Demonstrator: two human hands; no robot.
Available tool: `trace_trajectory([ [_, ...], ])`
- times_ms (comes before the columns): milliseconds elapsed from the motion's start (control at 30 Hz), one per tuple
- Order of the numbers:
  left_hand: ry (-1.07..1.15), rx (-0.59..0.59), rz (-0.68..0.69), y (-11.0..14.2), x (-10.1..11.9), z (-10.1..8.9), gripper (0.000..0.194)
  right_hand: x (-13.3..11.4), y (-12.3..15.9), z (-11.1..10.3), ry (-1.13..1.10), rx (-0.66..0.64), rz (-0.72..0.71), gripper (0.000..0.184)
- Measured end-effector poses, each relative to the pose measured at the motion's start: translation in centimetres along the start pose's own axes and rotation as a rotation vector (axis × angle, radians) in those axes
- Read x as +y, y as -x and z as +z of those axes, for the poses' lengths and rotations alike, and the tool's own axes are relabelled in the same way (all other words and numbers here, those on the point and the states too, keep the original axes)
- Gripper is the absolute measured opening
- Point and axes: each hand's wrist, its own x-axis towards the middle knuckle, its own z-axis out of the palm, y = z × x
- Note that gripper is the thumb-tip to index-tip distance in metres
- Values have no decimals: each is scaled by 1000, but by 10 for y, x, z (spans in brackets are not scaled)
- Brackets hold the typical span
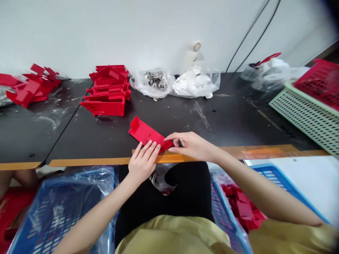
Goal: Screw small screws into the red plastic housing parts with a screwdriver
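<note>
My left hand (pixel 144 163) and right hand (pixel 192 146) meet over a long, flat, bright red moulded plastic piece (pixel 147 134), which lies tilted across the near edge of a black scuffed workbench (pixel 185 120), its far end raised in a short upright wall. The fingers of my left hand lie extended and slightly spread across its near edge, pressing down; I cannot tell whether my thumb grips underneath. My right hand is closed on the piece's right end, pinching it between thumb and fingers.

Farther along the bench, a stack of boxy red plastic parts (pixel 106 102) sits straight ahead, with a looser heap of red parts (pixel 31 86) to the left. Beside the stack lie a clear plastic bag of small dark metal hardware (pixel 155 83) and a clear bag of white items (pixel 196 83). A pale green perforated tray (pixel 307 116) holding a red mesh basket (pixel 320 83) stands at the right.

Below the bench edge, a blue slotted basket lined with clear plastic (pixel 60 211) sits by my left side. Another blue basket (pixel 225 211) by my right side holds red parts (pixel 241 208).
</note>
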Motion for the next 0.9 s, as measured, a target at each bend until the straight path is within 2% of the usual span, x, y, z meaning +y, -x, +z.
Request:
trace_trajectory([
  [67, 10, -8, 10, 0, 3, -3, 42, -2, 1, -1, -13, 8, 6, 23],
  [167, 29, -23, 31, 2, 7, -8, 34, -8, 7, 1, -73, 24, -92, 13],
  [267, 54, 79, 58, 7, 9, -11, 28, -13, 19, 12, -149, 66, -175, 12],
  [367, 157, 196, 73, 13, 8, -13, 21, -18, 32, 28, -183, 179, -233, 12],
  [467, 218, 240, 100, 14, 6, -19, 17, -24, 45, 37, -222, 236, -229, 14],
  [567, 240, 283, 129, 11, 6, -29, 13, -25, 54, 40, -226, 242, -240, 34],
  [667, 280, 305, 131, 8, 8, -37, 12, -19, 59, 43, -205, 273, -414, 42],
  [767, 351, 272, 149, 9, 12, -47, 14, -14, 63, 46, -178, 301, -592, 47],
  [900, 418, 263, 161, 7, 23, -68, 16, -25, 69, 46, -105, 349, -681, 26],
])
